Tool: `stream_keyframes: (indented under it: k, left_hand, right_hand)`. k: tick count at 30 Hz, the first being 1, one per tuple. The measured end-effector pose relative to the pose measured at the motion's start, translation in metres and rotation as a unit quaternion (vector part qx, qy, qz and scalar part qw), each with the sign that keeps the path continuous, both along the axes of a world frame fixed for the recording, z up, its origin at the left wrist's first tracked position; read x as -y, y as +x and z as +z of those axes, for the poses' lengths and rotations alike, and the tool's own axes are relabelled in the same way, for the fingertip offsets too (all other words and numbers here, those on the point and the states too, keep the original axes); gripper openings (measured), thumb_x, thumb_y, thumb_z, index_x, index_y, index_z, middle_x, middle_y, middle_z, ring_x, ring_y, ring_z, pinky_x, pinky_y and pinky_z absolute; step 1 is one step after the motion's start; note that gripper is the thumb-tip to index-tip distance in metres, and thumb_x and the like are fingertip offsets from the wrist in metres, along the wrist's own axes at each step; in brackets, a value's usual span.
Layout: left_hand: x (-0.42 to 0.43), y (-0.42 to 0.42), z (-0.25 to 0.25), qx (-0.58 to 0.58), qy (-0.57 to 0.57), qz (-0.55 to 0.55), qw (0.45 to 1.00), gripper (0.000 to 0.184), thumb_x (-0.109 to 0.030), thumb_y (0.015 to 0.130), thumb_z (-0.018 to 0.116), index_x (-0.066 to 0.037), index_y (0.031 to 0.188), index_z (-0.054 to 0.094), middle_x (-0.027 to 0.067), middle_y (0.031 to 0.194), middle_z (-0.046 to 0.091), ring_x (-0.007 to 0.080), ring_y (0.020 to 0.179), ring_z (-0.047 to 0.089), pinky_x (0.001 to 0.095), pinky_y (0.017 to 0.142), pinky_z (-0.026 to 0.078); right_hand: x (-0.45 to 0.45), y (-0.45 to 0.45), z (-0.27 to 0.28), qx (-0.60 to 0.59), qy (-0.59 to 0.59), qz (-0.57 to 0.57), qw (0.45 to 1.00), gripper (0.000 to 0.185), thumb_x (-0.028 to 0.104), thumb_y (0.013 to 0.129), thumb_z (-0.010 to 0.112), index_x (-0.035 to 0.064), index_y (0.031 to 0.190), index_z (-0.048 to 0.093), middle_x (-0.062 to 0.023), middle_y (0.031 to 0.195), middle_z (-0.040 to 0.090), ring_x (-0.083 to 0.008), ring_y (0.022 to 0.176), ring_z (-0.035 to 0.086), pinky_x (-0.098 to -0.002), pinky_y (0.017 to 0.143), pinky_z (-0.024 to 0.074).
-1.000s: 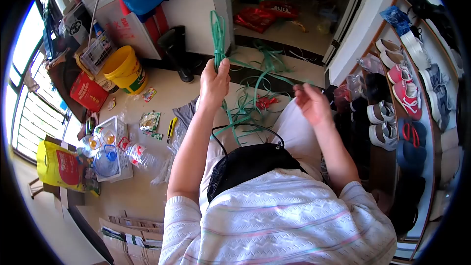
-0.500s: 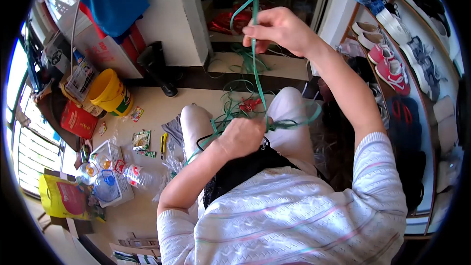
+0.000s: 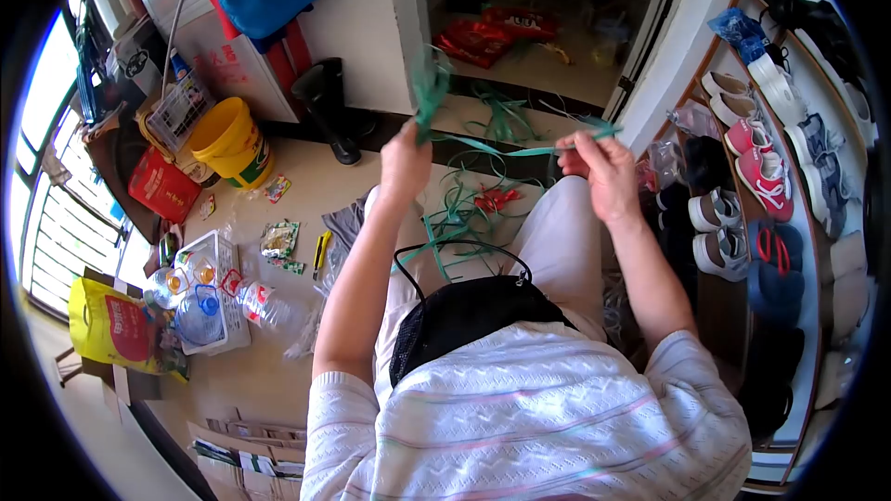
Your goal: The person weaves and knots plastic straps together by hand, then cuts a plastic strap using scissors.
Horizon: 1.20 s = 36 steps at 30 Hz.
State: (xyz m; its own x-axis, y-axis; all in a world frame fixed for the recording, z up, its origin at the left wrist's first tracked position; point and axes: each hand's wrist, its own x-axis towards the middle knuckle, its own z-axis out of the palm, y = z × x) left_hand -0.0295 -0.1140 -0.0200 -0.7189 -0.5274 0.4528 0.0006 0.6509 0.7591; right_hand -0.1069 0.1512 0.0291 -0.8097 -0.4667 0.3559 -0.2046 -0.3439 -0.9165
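Note:
My left hand is closed around a bunch of green plastic strapping, whose loops stick up above the fist, blurred by motion. A length of the same green strap runs across to my right hand, which pinches it between thumb and fingers, a short end poking out to the right. Below, a loose tangle of green straps lies between my knees, with a red strip in it. A black bag rests on my lap.
To the left stand a yellow bucket, a white basket with plastic bottles, and a yellow-handled cutter on the floor. More green straps lie by the doorway. A shoe rack rises along the right.
My left hand has gone up and forward from my lap with the strap bunch. My right hand has come down and to the right, so the strap now runs sideways. The view has shifted slightly.

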Motion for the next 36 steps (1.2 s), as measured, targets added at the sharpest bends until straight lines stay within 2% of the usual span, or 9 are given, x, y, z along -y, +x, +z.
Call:
stream_keyframes:
  k: [5,9,17,21,24,26,27,29,36]
  left_hand:
    - [-0.086,0.024,0.027,0.278,-0.262,-0.198,0.903,0.035,-0.002,0.076,0.053,-0.011,0.109,0.057,0.0173,0.088,0.062,0.0344,0.080,0.061,0.0443,0.068,0.049]
    - [-0.110,0.056,0.053,-0.020,-0.242,-0.376,0.894,0.036,-0.001,0.074,0.054,-0.007,0.110,0.057,0.0138,0.079,0.061,0.0322,0.066,0.059,0.0406,0.061,0.049]
    - [-0.053,0.029,0.054,-0.018,0.199,-0.155,0.967,0.029,-0.008,0.082,0.054,0.001,0.110,0.052,0.0021,0.059,0.052,0.0073,0.048,0.048,0.0228,0.045,0.037]
    - [-0.043,0.009,0.020,0.041,0.058,-0.082,0.994,0.036,-0.009,0.079,0.056,-0.004,0.115,0.050,0.0119,0.065,0.060,0.0220,0.056,0.059,0.0343,0.051,0.046]
    - [-0.052,0.003,0.008,0.200,-0.166,-0.051,0.964,0.041,-0.009,0.077,0.057,-0.011,0.117,0.053,0.0209,0.081,0.062,0.0388,0.079,0.060,0.0477,0.067,0.048]
    - [-0.072,0.012,0.004,0.270,-0.262,-0.159,0.913,0.033,-0.011,0.078,0.052,-0.016,0.110,0.056,0.0169,0.080,0.063,0.0368,0.075,0.061,0.0458,0.066,0.049]
    - [-0.086,0.022,0.008,0.263,-0.285,-0.215,0.896,0.032,-0.009,0.076,0.051,-0.016,0.107,0.058,0.0149,0.078,0.063,0.0348,0.073,0.062,0.0452,0.064,0.049]
    - [-0.104,0.036,0.007,0.160,-0.289,-0.333,0.883,0.029,-0.006,0.073,0.054,-0.013,0.101,0.059,0.0149,0.075,0.061,0.0333,0.071,0.061,0.0436,0.060,0.048]
    - [-0.096,0.066,0.068,0.026,-0.006,-0.285,0.958,0.030,-0.004,0.077,0.059,-0.003,0.106,0.054,0.0136,0.076,0.061,0.0238,0.065,0.062,0.0315,0.057,0.047]
  right_hand:
    - [0.011,0.002,0.104,-0.330,0.166,-0.011,0.929,0.023,0.019,0.089,0.056,-0.0015,0.081,0.062,-0.0055,0.077,0.063,-0.0091,0.062,0.057,-0.0217,0.058,0.0464]
    - [0.032,-0.060,0.091,-0.117,0.120,0.103,0.980,0.023,0.023,0.088,0.058,0.0036,0.076,0.060,-0.0048,0.072,0.061,-0.0096,0.057,0.056,-0.0210,0.053,0.0445]
    - [0.016,-0.017,-0.059,0.304,0.054,0.129,0.942,0.020,0.020,0.084,0.062,0.0039,0.075,0.056,-0.0085,0.069,0.062,-0.0129,0.048,0.057,-0.0252,0.043,0.0477]
    - [0.015,0.030,-0.048,-0.006,0.143,0.025,0.989,0.018,0.015,0.086,0.059,0.0031,0.073,0.057,-0.0058,0.070,0.060,-0.0110,0.054,0.055,-0.0237,0.048,0.0440]
    - [0.018,0.040,0.013,-0.405,0.168,-0.054,0.897,0.024,0.018,0.082,0.063,0.0024,0.066,0.055,-0.0072,0.061,0.053,-0.0151,0.051,0.052,-0.0294,0.046,0.0396]
    - [0.021,0.026,0.047,-0.524,0.203,-0.013,0.827,0.021,0.015,0.077,0.066,0.0030,0.064,0.055,-0.0104,0.058,0.046,-0.0253,0.049,0.048,-0.0338,0.046,0.0385]
    - [0.023,0.018,0.061,-0.538,0.248,0.033,0.805,0.026,0.017,0.080,0.066,0.0033,0.062,0.053,-0.0055,0.057,0.050,-0.0183,0.048,0.049,-0.0310,0.046,0.0382]
    - [0.029,0.002,0.073,-0.207,0.318,0.192,0.905,0.024,0.018,0.082,0.065,0.0052,0.064,0.055,-0.0019,0.062,0.056,-0.0094,0.049,0.050,-0.0234,0.045,0.0402]
    - [0.021,-0.045,-0.017,0.244,0.091,0.160,0.952,0.016,0.014,0.085,0.060,0.0066,0.074,0.052,-0.0010,0.065,0.050,-0.0063,0.050,0.046,-0.0212,0.046,0.0385]
